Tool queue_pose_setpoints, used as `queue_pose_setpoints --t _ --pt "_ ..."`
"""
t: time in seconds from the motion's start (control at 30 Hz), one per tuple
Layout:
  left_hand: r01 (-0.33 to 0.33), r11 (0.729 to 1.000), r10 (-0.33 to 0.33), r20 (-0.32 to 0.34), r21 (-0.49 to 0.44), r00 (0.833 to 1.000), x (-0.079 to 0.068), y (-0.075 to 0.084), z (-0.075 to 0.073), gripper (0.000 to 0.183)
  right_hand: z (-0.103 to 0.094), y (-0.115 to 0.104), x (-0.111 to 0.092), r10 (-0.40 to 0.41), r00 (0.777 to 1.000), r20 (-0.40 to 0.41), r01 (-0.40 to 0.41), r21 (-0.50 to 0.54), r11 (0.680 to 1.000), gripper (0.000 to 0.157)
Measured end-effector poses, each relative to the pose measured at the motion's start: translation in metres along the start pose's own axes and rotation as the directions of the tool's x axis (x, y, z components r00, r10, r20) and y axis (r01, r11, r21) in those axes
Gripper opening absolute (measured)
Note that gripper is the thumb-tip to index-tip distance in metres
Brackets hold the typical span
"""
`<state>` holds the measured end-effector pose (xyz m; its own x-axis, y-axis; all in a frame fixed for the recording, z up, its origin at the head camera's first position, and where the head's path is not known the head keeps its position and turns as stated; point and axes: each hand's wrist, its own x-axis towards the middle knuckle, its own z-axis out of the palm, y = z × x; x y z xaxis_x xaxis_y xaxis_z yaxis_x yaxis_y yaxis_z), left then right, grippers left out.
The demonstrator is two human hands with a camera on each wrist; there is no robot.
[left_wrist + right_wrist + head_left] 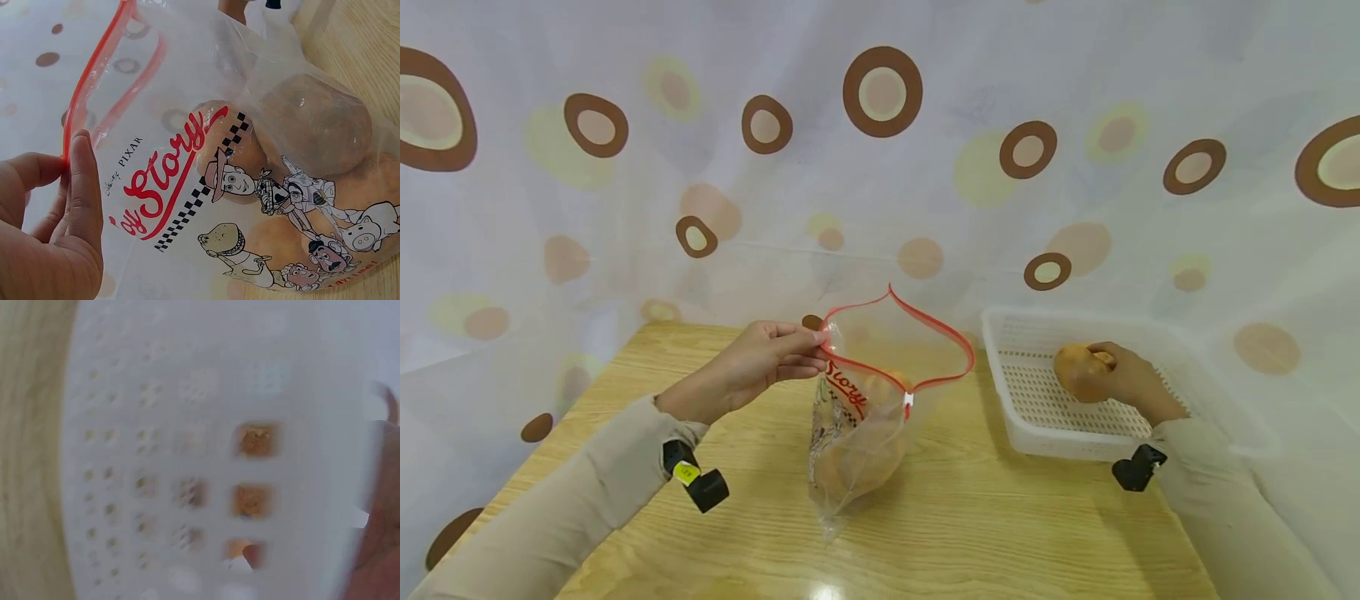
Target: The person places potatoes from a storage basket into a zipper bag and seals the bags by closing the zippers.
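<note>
A clear zip bag (857, 433) with a red rim and "Toy Story" print stands on the table, its mouth spread wide. Between thumb and fingers, my left hand (767, 362) pinches the left side of that rim. Several potatoes (319, 125) lie inside the bag, partly covered by the printed figures. At the right, my right hand (1127, 379) reaches into a white plastic basket (1022, 433) and grips a brownish potato (1075, 373). The basket wall hides most of this grip in the right wrist view, where brown skin shows through the holes.
The basket stands on the right side of the wooden table (985, 517), its wall perforated and raised. A white slider (909, 400) sits on the front of the bag's rim. Behind the table hangs a white sheet (820, 183) with brown rings.
</note>
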<state>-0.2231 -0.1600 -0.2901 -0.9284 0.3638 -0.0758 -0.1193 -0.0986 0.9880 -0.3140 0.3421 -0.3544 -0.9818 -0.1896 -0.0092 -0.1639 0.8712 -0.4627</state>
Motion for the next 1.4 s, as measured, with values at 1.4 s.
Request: queue_pose_setpoints --t 1.4 --pt "-0.099 0.995 0.098 -0.089 -0.003 0.991 -0.005 -0.006 0.007 0.014 -0.012 -0.244 -0.061 -0.604 0.717 -0.35 0.649 0.017 0.761 0.06"
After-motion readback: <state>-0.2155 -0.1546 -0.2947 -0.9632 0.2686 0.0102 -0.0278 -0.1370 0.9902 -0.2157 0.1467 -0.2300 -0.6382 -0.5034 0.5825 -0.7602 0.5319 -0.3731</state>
